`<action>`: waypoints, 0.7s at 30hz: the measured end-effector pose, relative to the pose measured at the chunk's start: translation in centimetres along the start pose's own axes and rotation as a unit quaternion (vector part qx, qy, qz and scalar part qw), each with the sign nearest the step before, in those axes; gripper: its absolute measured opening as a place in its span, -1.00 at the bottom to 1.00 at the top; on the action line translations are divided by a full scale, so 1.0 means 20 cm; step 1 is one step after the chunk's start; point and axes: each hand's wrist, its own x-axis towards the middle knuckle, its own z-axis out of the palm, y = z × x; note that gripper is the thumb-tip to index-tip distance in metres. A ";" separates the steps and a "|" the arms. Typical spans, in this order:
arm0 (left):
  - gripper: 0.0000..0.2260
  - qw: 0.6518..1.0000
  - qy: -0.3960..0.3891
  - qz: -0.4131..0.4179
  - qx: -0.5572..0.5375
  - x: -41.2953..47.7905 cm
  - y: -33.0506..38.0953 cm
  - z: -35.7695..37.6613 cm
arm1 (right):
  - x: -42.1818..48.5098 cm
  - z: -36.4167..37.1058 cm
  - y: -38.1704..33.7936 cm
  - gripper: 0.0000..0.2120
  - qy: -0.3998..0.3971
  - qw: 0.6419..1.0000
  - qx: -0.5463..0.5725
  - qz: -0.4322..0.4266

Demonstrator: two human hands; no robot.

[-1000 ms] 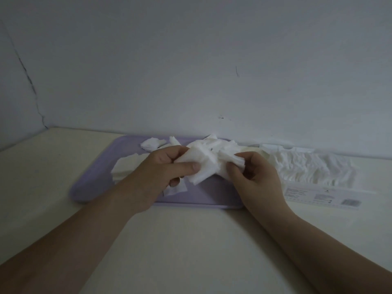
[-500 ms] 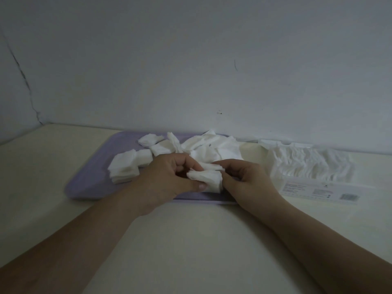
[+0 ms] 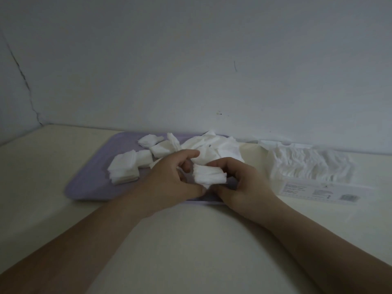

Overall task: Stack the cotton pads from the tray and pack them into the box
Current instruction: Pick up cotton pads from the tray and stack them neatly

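A lilac tray (image 3: 89,183) lies on the table against the wall. Loose white cotton pads (image 3: 212,148) are heaped at its back, and a neat stack of pads (image 3: 124,169) sits at its left. Over the tray's front edge, my left hand (image 3: 171,179) and my right hand (image 3: 244,183) both grip a small bundle of pads (image 3: 209,177) held edge-up between them. The clear box (image 3: 307,166), part-filled with pads, stands to the right of the tray.
A white wall rises right behind the tray and box. The box's label flap (image 3: 318,190) lies flat in front of it. The cream table (image 3: 191,240) spreads toward me under my forearms.
My hands pulled a bundle of pads out of the loose heap and brought it down and toward me, to the tray's front edge, pressing it into a tighter stack.
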 end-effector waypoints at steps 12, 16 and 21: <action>-0.78 1.000 -0.018 0.006 0.005 0.02 -0.03 0.00 | -0.02 0.08 0.01 -0.36 -0.031 0.958 -0.267 -0.102; -0.88 0.998 -0.004 0.044 0.046 0.02 -0.03 0.03 | -0.02 0.08 0.01 -0.33 -0.033 0.945 -0.304 -0.115; -0.91 0.991 0.077 0.095 0.049 0.02 0.00 0.04 | -0.02 0.05 -0.03 -0.41 0.043 0.994 -0.091 -0.029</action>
